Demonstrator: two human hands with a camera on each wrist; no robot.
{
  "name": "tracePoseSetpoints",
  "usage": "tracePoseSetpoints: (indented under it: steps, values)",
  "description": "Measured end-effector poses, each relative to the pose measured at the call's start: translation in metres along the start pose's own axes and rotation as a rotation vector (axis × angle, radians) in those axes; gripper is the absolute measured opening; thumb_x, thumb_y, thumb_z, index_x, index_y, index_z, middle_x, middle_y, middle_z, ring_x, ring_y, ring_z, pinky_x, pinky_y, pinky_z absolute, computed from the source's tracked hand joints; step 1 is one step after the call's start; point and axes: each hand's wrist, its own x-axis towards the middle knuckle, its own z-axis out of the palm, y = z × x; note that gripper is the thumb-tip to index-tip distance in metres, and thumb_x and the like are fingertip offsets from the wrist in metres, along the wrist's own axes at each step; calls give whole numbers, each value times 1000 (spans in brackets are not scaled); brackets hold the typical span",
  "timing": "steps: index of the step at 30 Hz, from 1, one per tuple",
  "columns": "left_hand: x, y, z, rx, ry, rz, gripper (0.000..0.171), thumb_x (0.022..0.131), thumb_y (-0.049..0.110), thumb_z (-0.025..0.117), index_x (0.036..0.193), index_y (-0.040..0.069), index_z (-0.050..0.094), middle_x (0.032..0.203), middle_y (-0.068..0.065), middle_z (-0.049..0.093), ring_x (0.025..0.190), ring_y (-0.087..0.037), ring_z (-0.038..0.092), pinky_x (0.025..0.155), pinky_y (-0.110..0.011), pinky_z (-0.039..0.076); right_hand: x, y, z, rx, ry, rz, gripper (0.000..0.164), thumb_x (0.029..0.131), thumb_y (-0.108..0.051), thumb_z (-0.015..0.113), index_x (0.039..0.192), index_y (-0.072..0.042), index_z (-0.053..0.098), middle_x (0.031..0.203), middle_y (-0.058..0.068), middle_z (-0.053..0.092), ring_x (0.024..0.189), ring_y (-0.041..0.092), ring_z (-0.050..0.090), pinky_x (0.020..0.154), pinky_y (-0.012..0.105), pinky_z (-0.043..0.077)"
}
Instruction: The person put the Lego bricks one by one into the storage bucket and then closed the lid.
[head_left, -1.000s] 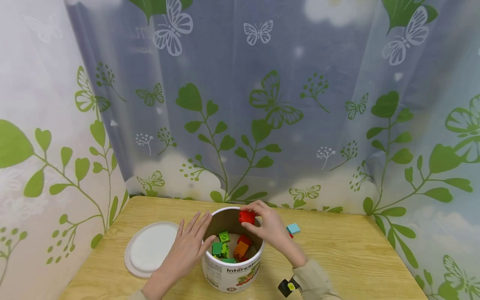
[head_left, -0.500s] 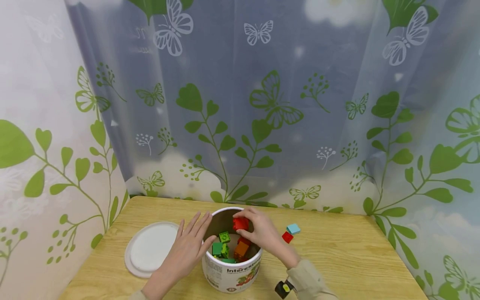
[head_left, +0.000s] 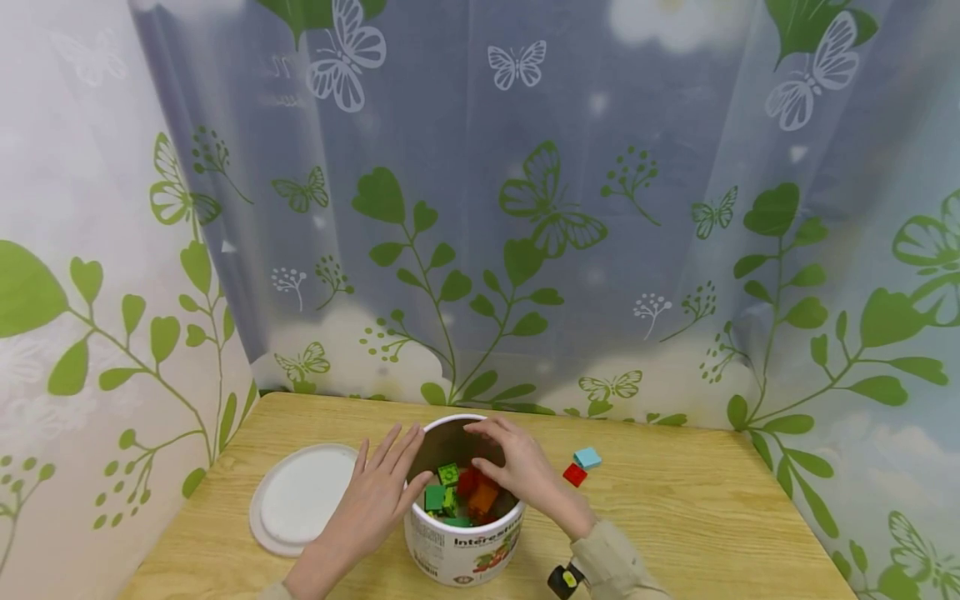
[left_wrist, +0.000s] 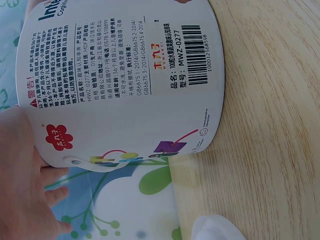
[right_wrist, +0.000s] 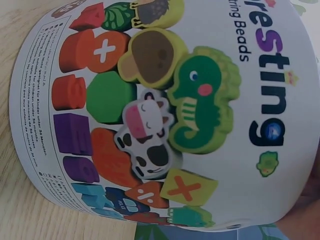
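A white round bucket (head_left: pixel 431 550) with printed fruit and lettering stands on the table. My left hand (head_left: pixel 375 496) rests against its left rim with fingers extended. Over the right rim is my right hand (head_left: pixel 525 471), thumb and fingers spread apart with nothing between them. Below those fingers, inside the bucket, a red block (head_left: pixel 468 481) looks blurred. Around it lie an orange block (head_left: pixel 483 498), a dark green block (head_left: pixel 434 497) and a light green block (head_left: pixel 447 474). Both wrist views show mainly the bucket's printed wall (left_wrist: pixel 115 120); the right one has colourful pictures (right_wrist: pixel 150 110).
A white round lid (head_left: pixel 303 492) lies on the wooden table (head_left: pixel 705 517) left of the bucket. To the right sit a light blue block (head_left: pixel 587 457) and a small red block (head_left: pixel 575 475), close together. A patterned curtain (head_left: pixel 480 208) hangs behind the table.
My right hand has moved slightly left over the bucket and let go of the red block, which has dropped inside. The left hand has stayed at the rim.
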Motion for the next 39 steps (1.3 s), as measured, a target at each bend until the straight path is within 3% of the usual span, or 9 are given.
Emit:
tracePoseSetpoints:
  steps: [5, 12, 19, 27, 39]
  values:
    - [0, 1, -2, -6, 0, 1, 62, 105, 40, 53, 156, 7, 40, 162, -8, 38, 151, -33, 28, 119, -67, 17, -2, 0, -2, 84, 40, 39, 37, 92, -9, 75, 129, -7, 67, 120, 10, 65, 107, 32, 68, 91, 48, 57]
    - [-1, 2, -2, -11, 1, 1, 62, 105, 38, 55, 156, 7, 40, 162, -8, 38, 151, -34, 28, 119, -67, 16, -8, 2, -9, 58, 134, 27, 36, 90, -12, 78, 126, -12, 70, 119, 5, 68, 108, 25, 67, 90, 45, 58]
    - [0, 1, -2, -6, -5, -2, 62, 106, 41, 51, 157, 8, 39, 162, -7, 37, 152, -33, 28, 119, -67, 17, -16, 13, -18, 109, 189, 63, 36, 91, -12, 77, 127, -11, 70, 119, 5, 67, 108, 26, 66, 91, 47, 57]
    - [0, 1, -1, -8, 6, 5, 62, 105, 41, 52, 156, 7, 40, 162, -7, 37, 151, -33, 28, 119, -67, 17, -24, 41, -31, 136, 297, 96, 38, 89, -8, 78, 126, -9, 70, 122, 8, 69, 110, 30, 66, 92, 48, 57]
    - [0, 1, -1, -16, -13, -3, 63, 106, 43, 50, 157, 8, 39, 162, -7, 36, 152, -33, 27, 119, -67, 15, -45, 98, -44, 143, 294, 282, 38, 92, -6, 74, 130, -3, 67, 127, 15, 67, 114, 36, 63, 96, 53, 54]
